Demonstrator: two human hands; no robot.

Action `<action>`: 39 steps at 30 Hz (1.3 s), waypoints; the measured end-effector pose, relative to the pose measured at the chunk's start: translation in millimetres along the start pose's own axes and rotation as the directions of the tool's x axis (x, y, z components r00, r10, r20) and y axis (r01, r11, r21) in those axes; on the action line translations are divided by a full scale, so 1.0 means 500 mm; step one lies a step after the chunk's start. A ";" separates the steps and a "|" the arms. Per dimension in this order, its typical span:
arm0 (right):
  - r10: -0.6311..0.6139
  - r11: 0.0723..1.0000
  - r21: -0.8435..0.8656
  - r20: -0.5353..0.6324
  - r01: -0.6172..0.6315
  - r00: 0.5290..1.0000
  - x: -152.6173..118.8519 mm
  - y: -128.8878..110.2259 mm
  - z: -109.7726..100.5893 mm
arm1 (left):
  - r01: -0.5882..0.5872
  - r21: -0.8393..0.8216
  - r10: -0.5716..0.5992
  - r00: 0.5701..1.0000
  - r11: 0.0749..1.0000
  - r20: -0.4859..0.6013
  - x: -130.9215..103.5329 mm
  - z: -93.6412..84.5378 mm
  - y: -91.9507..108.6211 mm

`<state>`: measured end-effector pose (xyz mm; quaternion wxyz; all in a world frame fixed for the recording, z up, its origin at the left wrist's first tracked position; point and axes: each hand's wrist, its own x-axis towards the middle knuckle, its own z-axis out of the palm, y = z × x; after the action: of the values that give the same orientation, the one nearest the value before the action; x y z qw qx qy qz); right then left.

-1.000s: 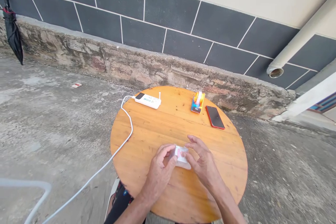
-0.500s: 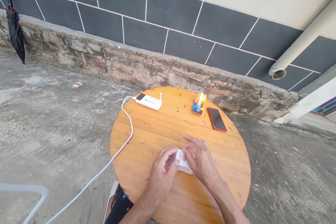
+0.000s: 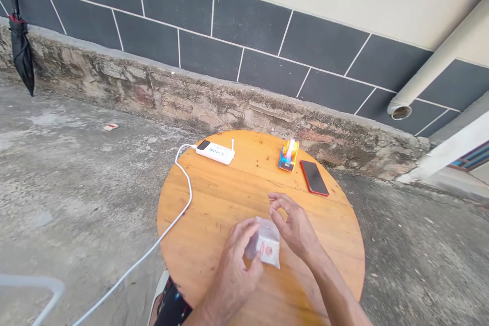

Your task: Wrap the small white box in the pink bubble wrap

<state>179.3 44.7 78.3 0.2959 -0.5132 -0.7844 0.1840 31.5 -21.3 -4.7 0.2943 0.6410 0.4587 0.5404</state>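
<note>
A small packet in clear plastic wrap [image 3: 268, 248], whitish with red printing, lies on the round wooden table [image 3: 198, 214]. My left hand [image 3: 239, 254] curves around its left side, fingertips on the upper edge and thumb at the lower left. Just above and right of the packet is my right hand [image 3: 294, 224], lifted clear of it. Its thumb and index finger come together in a pinch; whatever may be between them is too small to make out.
At the table's far side are a yellow and blue tape dispenser [image 3: 288, 155], a red-edged phone [image 3: 314, 178] and a white device [image 3: 215, 152] with a white cable [image 3: 190, 188] running off left. A stone-based wall [image 3: 229, 97] stands behind; a black umbrella [image 3: 22, 51] leans there.
The packet has turned and tipped so its printed face shows nearer me. My right hand has come away from it, its fingers closing into a pinch. My left hand stays beside it.
</note>
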 end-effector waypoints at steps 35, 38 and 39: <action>0.057 0.943 -0.325 -0.042 -0.068 0.997 0.126 0.087 -0.057 | -0.202 0.191 0.199 0.979 0.961 0.035 -0.023 0.003 0.020; 0.084 0.938 -0.330 -0.072 -0.103 0.994 0.110 0.083 -0.076 | -0.142 0.133 0.133 0.989 0.981 0.070 -0.015 -0.020 0.036; 0.093 0.936 -0.333 -0.071 -0.112 0.993 0.102 0.078 -0.080 | -0.093 0.110 0.086 0.994 0.990 0.065 -0.005 -0.031 0.042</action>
<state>217.1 106.5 99.6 0.2153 -0.6010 -0.7681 0.0486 22.5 -33.9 16.3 0.2465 0.6925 0.4502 0.5069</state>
